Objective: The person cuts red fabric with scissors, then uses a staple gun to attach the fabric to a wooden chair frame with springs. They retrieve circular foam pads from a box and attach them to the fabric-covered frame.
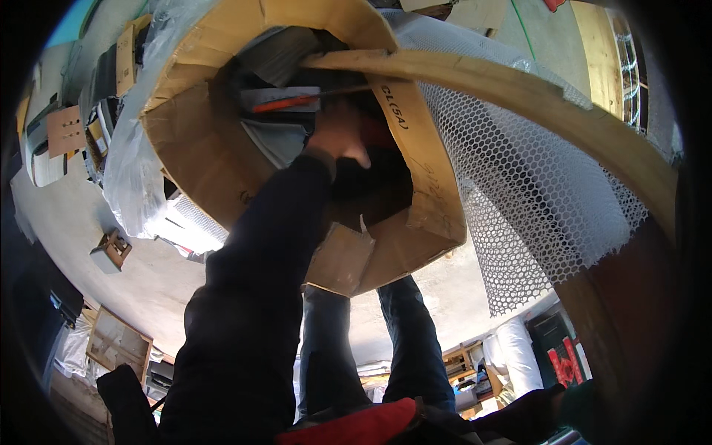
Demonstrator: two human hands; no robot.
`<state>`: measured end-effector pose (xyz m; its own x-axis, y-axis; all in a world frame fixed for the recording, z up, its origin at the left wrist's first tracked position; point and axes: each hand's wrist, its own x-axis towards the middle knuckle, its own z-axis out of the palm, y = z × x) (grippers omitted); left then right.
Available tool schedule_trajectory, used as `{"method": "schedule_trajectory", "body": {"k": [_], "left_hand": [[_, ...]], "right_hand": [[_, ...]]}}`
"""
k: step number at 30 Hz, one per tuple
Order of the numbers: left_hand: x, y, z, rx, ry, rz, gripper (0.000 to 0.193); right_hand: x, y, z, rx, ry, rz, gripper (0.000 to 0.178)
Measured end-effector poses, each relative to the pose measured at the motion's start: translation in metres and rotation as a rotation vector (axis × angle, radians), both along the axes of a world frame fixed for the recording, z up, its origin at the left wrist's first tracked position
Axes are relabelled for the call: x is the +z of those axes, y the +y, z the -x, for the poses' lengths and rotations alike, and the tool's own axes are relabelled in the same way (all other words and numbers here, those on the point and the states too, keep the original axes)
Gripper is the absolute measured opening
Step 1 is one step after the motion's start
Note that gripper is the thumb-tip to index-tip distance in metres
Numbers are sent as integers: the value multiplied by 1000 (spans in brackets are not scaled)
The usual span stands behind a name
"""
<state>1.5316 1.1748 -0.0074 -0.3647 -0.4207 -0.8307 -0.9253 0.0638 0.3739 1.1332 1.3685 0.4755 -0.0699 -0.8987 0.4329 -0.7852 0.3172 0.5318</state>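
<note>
My left hand [339,137] reaches down into a large open cardboard box [200,141], with the dark sleeve running up from the lower left. Its fingers curl into the dark contents next to something red [380,135]; what they hold, if anything, is hidden. An orange-handled tool [285,104] lies on grey sheets just left of the hand. A torn cardboard flap [341,256] hangs under my forearm. My right hand is out of sight; only a dark sleeve [530,408] shows at the lower right.
A curved wooden plank [519,89] crosses over the box's right side, above white honeycomb mesh [519,178]. Clear plastic wrap [130,156] drapes the box's left side. On the concrete floor [148,278] are a small wooden piece [111,248] and a wooden crate [119,343]. My jeans legs [404,334] stand below.
</note>
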Motion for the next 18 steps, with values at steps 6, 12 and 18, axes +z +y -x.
{"method": "schedule_trajectory", "body": {"k": [6, 12, 18], "left_hand": [[24, 56, -5, 162, 46, 185, 101], [69, 95, 9, 222, 76, 503, 90], [151, 116, -9, 351, 102, 605, 99]], "right_hand": [[1, 1, 9, 8, 20, 22, 40], [1, 0, 19, 37, 30, 40, 41], [-2, -8, 23, 85, 66, 93, 41]]}}
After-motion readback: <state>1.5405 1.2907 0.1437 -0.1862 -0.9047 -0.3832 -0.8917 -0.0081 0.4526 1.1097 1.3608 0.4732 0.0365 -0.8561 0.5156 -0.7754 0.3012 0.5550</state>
